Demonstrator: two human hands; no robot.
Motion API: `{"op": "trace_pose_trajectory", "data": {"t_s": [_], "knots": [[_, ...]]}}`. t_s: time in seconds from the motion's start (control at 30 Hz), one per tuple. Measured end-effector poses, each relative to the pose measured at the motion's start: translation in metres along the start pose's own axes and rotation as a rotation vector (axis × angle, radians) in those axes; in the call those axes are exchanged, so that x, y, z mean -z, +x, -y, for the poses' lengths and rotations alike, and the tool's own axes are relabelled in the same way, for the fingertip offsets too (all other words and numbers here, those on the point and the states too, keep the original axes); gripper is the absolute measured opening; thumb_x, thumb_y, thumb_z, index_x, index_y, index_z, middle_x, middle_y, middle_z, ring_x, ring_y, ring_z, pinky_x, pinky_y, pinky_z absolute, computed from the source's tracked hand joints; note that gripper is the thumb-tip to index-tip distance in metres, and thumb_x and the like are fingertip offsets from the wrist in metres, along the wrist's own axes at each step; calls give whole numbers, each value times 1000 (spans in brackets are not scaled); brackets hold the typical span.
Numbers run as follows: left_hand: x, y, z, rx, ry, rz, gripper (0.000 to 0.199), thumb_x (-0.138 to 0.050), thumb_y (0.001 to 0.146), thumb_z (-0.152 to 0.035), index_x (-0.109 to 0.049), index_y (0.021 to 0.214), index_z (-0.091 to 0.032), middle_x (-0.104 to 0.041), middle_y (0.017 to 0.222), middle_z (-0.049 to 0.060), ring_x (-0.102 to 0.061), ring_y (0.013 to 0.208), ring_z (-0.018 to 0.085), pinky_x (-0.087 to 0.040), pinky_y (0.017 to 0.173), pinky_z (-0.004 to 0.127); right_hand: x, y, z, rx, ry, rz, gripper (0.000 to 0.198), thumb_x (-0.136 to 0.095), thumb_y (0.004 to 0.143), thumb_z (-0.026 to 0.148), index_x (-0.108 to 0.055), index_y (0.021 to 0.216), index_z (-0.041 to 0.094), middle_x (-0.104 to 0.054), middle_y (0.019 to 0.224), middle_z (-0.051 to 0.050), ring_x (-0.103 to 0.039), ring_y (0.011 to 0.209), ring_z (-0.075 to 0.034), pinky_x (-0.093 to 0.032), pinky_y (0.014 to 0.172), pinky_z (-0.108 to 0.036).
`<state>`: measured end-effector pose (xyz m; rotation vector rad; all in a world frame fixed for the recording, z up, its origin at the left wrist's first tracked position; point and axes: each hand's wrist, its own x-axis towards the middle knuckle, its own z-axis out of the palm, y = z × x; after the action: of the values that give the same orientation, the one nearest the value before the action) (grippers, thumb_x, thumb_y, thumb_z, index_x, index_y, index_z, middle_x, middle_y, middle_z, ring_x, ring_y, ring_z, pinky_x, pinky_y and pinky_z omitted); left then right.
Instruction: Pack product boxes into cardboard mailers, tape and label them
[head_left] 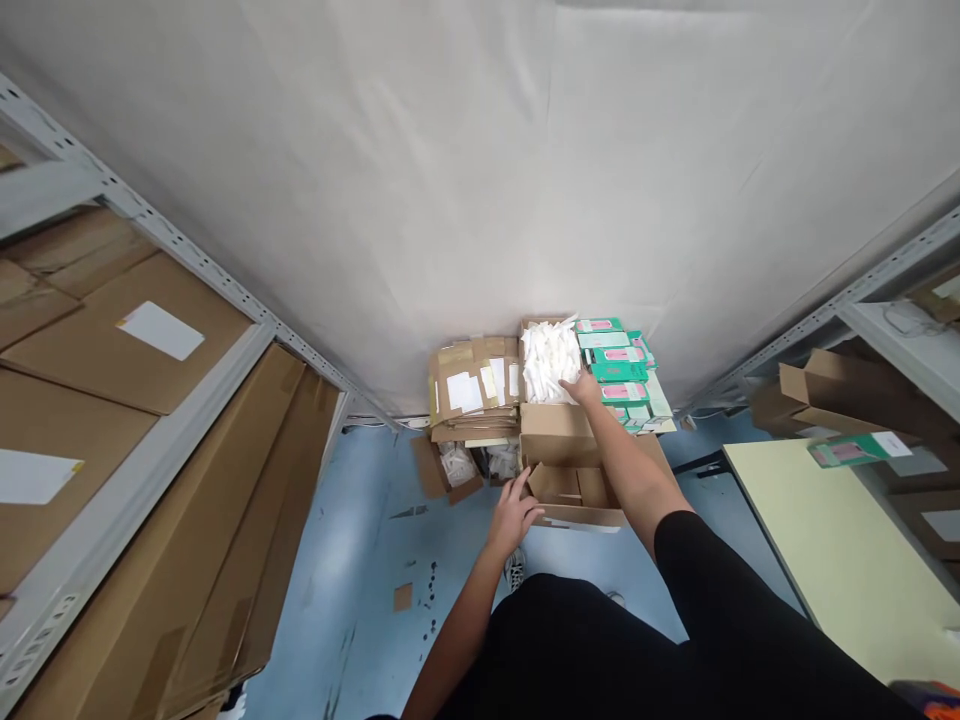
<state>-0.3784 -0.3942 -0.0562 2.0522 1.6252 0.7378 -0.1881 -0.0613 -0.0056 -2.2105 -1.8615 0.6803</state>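
Observation:
My right hand (583, 388) reaches over the right edge of a carton packed with slim white pieces (550, 358), too small to name. Its fingers touch the heap, stretched out and a little apart, and no piece shows lifted in them. Nearer to me stands an open cardboard box (559, 440) with raised flaps and folded cardboard inside. At the left front corner of that box is my left hand (511, 515), open, its fingers spread against the cardboard edge.
Green boxes with pink pictures (619, 370) are stacked right of the white pieces. Flattened cartons (472, 375) lie to the left, above smaller open boxes (457, 465). Shelves with cartons (187, 520) line the left. A pale table (817, 530) stands at the right.

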Motion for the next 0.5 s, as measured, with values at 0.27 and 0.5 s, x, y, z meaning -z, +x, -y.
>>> {"op": "trace_pose_trajectory", "data": {"t_s": [0.27, 0.5], "knots": [[10, 3, 20, -20, -20, -23, 16, -68, 98, -32, -79, 91, -23, -41, 168, 6, -49, 142, 34, -53, 111, 53, -18, 0, 9, 89, 29, -163, 47, -56, 95, 26, -66, 140, 14, -69, 138, -19, -65, 125, -32, -48, 107, -38], [15, 12, 26, -14, 18, -38, 16, -68, 98, -30, -80, 90, -24, -41, 168, 4, -51, 139, 33, -53, 112, 52, 5, -4, 14, 204, 233, -351, 42, -60, 88, 25, -73, 126, 13, -76, 124, -18, -70, 113, -33, -53, 101, -42]]}}
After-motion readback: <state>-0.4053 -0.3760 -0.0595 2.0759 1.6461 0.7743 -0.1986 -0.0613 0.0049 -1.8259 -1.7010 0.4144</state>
